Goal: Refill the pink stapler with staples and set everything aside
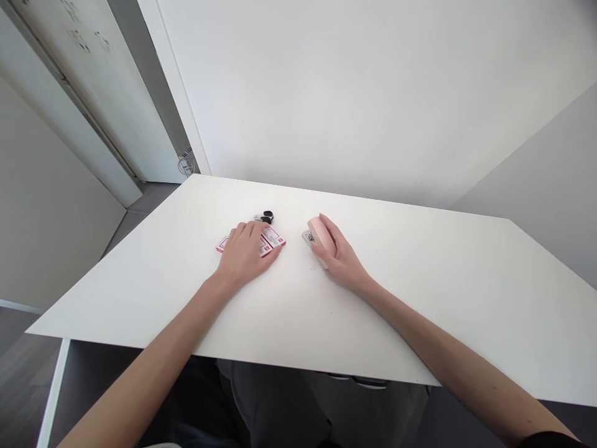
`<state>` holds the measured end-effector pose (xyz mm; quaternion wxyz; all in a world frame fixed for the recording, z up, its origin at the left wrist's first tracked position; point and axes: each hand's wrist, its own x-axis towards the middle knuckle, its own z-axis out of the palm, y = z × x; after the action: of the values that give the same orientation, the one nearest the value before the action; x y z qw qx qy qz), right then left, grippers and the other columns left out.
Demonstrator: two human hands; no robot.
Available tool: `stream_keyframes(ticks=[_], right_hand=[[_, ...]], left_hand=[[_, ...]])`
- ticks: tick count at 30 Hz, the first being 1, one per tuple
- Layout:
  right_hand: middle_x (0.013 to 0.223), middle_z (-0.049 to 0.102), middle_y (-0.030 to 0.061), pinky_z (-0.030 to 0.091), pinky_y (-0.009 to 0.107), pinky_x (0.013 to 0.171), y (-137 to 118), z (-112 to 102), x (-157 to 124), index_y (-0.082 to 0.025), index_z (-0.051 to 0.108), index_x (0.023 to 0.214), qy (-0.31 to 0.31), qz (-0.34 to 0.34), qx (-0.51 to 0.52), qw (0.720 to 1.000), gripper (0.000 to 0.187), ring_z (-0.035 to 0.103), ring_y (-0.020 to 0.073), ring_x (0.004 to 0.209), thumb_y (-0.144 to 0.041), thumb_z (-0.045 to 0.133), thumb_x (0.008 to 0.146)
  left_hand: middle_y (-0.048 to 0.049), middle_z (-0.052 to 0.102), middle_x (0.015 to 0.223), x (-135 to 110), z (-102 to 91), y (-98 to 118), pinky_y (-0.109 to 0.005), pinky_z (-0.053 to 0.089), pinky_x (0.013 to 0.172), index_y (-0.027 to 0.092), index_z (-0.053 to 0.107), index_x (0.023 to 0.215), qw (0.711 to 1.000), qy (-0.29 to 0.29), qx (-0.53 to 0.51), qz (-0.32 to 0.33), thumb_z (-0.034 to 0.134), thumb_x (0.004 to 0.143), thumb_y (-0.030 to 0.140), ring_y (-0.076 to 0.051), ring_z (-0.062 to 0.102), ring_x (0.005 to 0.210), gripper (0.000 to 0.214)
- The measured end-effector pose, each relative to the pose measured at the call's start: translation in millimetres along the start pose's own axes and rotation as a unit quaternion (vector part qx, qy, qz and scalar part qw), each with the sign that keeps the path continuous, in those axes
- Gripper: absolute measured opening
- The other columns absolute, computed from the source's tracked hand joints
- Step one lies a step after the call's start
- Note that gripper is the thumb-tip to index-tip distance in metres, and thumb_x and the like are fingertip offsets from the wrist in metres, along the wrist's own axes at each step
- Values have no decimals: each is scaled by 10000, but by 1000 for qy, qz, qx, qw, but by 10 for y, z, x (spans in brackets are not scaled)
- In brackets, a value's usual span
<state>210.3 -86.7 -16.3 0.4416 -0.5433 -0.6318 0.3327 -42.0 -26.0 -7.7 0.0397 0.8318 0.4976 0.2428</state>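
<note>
My left hand (242, 252) lies over small white-and-red boxes (274, 236) that look like staple boxes. Its thumb runs along their near edge and its fingertips reach their far side, so the palm hides the middle of them. Just behind these fingers is a small black-and-silver staple remover (265, 217), lying on the table. A pink stapler (322, 233) with a pale base rests on the white tabletop to the right, angled away from me. My right hand (342, 258) is closed around it, thumb on the near left side and fingers over the far right side.
The white table (420, 267) reaches a plain white wall (373, 93) at its back edge. A doorway or panel (107, 81) and grey floor lie beyond the left side. My legs are under the front edge.
</note>
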Motion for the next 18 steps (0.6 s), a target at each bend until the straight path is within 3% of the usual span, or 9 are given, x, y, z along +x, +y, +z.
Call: stream_keyframes(ticks=[3,5,7,9,12,18], right_hand=[[1806,291,-10,290,520,1359,-38,-12,10,-410,283,1712,-22,63,98,993,791,294,266,1664,-691,552,1024],[1803,296,-13,304,513,1356,-44,-15,19,-411,286,1710,-30,71,135,988,784,314,256,1656,-708,531,1027],[1806,289,-15,285,509,1366,-41,-11,26,-403,310,1700,-27,67,137,988,772,299,248,1662,-702,541,1027],[1797,309,-6,281,511,1367,-33,-3,29,-401,334,1688,-20,65,124,990,761,308,250,1657,-691,562,1023],[1738,415,37,378,531,1316,-19,8,30,-405,334,1682,-18,72,129,989,754,441,272,1584,-675,576,1021],[1579,578,89,443,542,1250,-22,15,31,-381,329,1690,-23,90,134,987,759,579,294,1449,-653,577,1026]], left_hand=[[-109,709,1285,-19,-40,54,-501,474,1053,231,615,1297,993,-59,-51,87,603,981,613,-337,633,1189,496],[-88,723,1254,-32,-71,88,-487,483,1039,252,621,1296,980,-102,-85,146,621,972,615,-314,657,1156,486],[-80,732,1235,-40,-96,108,-494,474,1063,261,623,1300,972,-110,-103,181,658,942,633,-311,660,1169,518],[-85,733,1252,-44,-107,111,-524,435,1128,264,632,1298,975,-73,-100,186,704,895,658,-331,633,1240,569],[-99,709,1338,-44,-99,93,-564,365,1209,271,639,1316,984,-8,-80,158,737,853,650,-361,569,1345,606],[-121,684,1357,-40,-57,67,-603,309,1262,263,643,1335,989,-21,-60,133,770,763,777,-381,534,1376,779]])
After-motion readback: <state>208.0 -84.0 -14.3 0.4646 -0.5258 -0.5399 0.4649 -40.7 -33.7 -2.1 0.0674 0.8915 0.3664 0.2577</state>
